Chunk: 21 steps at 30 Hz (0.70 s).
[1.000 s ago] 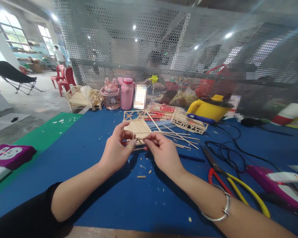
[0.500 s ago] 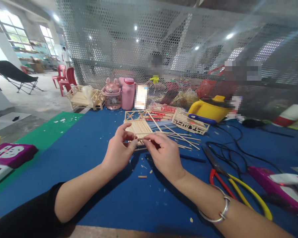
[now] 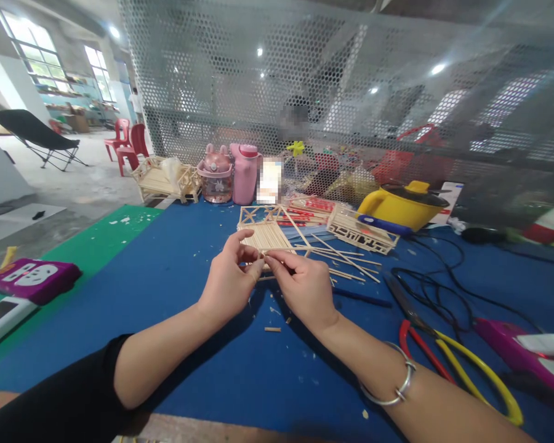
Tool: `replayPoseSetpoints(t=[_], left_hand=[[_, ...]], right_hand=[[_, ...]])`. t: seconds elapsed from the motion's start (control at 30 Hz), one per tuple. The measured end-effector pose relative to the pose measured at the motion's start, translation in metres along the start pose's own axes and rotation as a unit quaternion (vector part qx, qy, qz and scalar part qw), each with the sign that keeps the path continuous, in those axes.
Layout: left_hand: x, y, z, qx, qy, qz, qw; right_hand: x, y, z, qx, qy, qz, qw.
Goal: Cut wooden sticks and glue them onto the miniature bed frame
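Just in front of a small frame built of wooden sticks (image 3: 265, 240), my two hands meet at the fingertips. My left hand (image 3: 231, 280) pinches with thumb and forefinger, its other fingers curled. Opposite it, my right hand (image 3: 307, 292) is closed in a similar pinch. Between them is a small piece of wooden stick, mostly covered by the fingers. Loose wooden sticks (image 3: 351, 261) lie right of the frame, beyond my right hand. A short cut stick (image 3: 272, 330) lies on the blue mat below my hands.
Pliers (image 3: 436, 335) with red and yellow handles lie at right by a black cable (image 3: 436, 283). Behind stand another stick model (image 3: 362, 231), a yellow pot (image 3: 401, 206), a pink flask (image 3: 245, 175) and a clear bottle (image 3: 216, 181). Purple boxes (image 3: 32, 280) flank the mat.
The view has shifted slightly, so the table things sit farther right. My hands have drawn closer together at the fingertips, still pinching; the small piece shows less.
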<state>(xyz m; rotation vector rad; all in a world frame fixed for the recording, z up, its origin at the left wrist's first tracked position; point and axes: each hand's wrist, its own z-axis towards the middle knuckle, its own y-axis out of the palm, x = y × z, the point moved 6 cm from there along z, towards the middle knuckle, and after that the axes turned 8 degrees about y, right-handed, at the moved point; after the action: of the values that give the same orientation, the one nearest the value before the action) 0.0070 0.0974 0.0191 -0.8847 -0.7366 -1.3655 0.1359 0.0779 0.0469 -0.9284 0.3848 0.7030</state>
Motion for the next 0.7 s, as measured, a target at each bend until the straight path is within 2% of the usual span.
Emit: replayPoseSetpoints(t=[0.5, 0.7], left_hand=[[-0.001, 0.000, -0.001, -0.003, -0.009, -0.003, 1.000], [0.001, -0.001, -0.001, 0.002, -0.002, 0.008, 1.000]], right_hand=[[0.003, 0.001, -0.004, -0.008, 0.034, -0.029, 0.999], [0.016, -0.004, -0.011, -0.008, 0.097, 0.026, 0.995]])
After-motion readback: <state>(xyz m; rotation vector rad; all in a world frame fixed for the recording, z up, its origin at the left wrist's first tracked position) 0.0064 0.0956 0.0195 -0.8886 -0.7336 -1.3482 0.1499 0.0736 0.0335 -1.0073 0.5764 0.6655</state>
